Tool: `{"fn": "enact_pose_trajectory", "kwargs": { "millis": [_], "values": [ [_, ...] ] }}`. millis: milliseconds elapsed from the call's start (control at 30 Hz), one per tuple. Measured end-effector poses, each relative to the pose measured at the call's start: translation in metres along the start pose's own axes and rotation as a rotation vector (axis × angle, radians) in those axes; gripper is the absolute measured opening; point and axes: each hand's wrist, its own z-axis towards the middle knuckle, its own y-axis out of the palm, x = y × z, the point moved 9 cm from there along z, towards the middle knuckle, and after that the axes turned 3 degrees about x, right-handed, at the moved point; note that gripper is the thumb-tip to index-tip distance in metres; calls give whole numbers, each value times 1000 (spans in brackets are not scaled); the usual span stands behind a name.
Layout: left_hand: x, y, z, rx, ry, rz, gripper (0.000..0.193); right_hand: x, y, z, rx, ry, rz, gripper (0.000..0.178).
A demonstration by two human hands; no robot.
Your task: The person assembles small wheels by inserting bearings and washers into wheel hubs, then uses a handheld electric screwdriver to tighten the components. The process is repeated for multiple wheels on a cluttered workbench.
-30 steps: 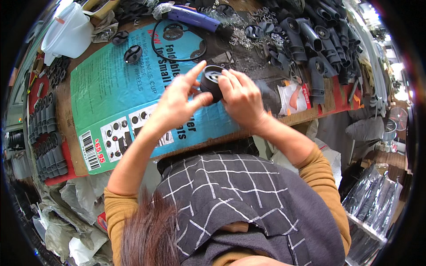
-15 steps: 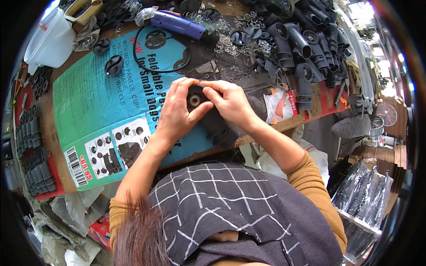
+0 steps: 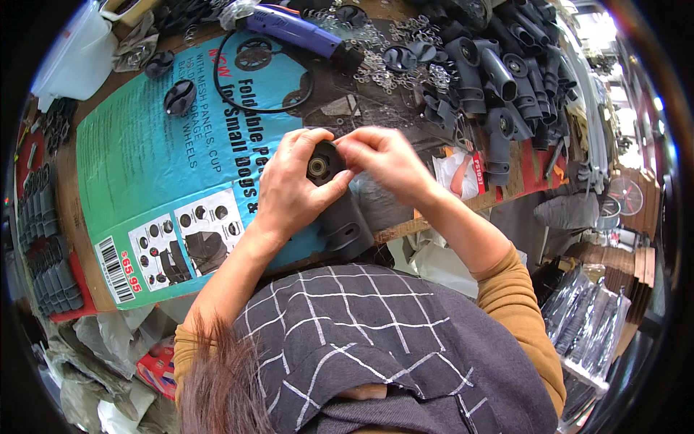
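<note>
Cluttered with hardware, the counter is covered by a flattened teal cardboard box, with a heap of black plastic caster housings, scattered metal washers and a purple power tool along its far edge. Over the box, the left hand wraps the upper end of a black plastic wheel bracket, its grip closed round the hub. The right hand pinches at the bracket's top, fingertips closed on something too small to tell. That bracket looks rigid, light and slightly slick; its thick lower body seems the surest place to hold.
</note>
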Motion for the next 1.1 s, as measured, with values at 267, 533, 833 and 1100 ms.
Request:
{"fn": "enact_pose_trajectory", "kwargs": {
  "millis": [267, 533, 833, 1100],
  "values": [
    [-9, 5, 2, -66, -139, -103, 49, -21, -40, 26, 395, -535, -947, 12],
    [-4, -1, -5, 108, 29, -88, 52, -40, -30, 4, 328, -367, -468, 10],
    [-9, 3, -6, 119, 49, -154, 50, -50, 29, -18, 101, -393, -497, 10],
    [-3, -1, -5, 153, 80, -140, 47, -61, 13, -25, 187, -436, -475, 7]
  ]
}}
